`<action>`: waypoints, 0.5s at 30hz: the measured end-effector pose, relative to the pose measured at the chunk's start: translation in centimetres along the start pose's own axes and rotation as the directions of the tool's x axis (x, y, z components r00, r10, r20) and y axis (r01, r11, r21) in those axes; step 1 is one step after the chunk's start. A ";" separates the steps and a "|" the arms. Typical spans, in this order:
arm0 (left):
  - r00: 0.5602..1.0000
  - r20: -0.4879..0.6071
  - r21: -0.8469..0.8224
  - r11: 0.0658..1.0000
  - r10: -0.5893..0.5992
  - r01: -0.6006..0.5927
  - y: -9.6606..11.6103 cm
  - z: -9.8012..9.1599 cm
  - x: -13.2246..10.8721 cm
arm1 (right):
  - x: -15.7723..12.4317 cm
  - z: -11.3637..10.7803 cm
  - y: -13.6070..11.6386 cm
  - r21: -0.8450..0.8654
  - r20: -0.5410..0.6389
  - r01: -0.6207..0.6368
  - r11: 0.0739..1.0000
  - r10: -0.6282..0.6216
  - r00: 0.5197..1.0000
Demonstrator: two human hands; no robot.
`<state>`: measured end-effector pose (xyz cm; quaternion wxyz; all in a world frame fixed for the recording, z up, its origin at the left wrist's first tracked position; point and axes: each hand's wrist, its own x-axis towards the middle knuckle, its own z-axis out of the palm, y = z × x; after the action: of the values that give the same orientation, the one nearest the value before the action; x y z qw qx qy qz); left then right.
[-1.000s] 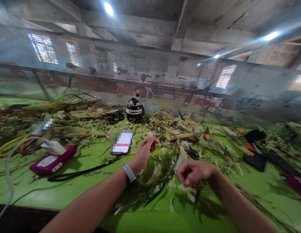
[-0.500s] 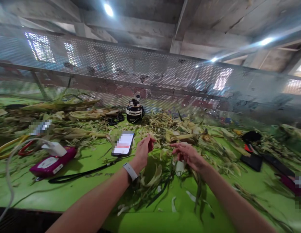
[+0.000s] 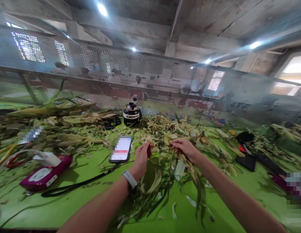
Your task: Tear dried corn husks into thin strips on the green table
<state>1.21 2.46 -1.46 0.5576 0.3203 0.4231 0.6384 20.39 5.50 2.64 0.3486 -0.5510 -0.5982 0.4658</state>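
Observation:
Over the green table (image 3: 87, 200), my left hand (image 3: 140, 157) hangs just right of a phone (image 3: 121, 149), its fingers curled together. Whatever it may pinch is hidden or too small to name. A band circles that wrist. Across a small gap, my right hand (image 3: 185, 149) has thumb and fingertips pressed together; I cannot make out what is in them. Beneath it lie a pale corn husk piece (image 3: 180, 170) and long dry strips. Green and dry husk leaves (image 3: 152, 183) lie below and between both hands, and a pile of husk shreds (image 3: 165, 129) spreads behind them.
A black jar labelled ENERGY (image 3: 131, 116) stands at the back before a perforated metal screen (image 3: 152, 74). On the left are a purple power strip (image 3: 47, 173), a black strap (image 3: 75, 179) and heaped husks (image 3: 75, 118). A dark flat object (image 3: 246, 161) lies on the right.
My right hand's fingers, loosely stretched before, have drawn together into a pinch. The left hand stays nearly in place. The view has turned slightly to the right.

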 end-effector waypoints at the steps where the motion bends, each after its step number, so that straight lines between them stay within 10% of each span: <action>1: 1.000 0.012 0.022 1.000 -0.003 0.003 -0.1 0.0 -0.1 | 0.7 0.5 -0.7 -0.123 0.039 0.060 0.991 -0.055 0.998; 5: 0.973 0.218 0.114 0.992 -0.074 0.050 -0.5 0.2 -0.4 | 3.1 3.9 -3.1 -0.400 0.143 0.222 0.889 -0.179 0.973; 9: 0.926 0.354 0.222 0.973 -0.133 0.056 -0.8 0.3 -0.5 | 4.1 6.8 -4.3 -0.853 0.182 0.298 0.428 -0.290 0.939; 15: 0.877 0.447 0.276 0.960 -0.178 0.054 -0.6 0.0 -0.7 | 6.8 5.9 -6.5 -0.800 0.285 0.350 0.488 -0.205 0.936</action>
<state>1.64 1.79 -1.98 0.6346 0.5075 0.3733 0.4476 11.68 11.48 6.21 0.0651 -0.5087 -0.8528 0.0985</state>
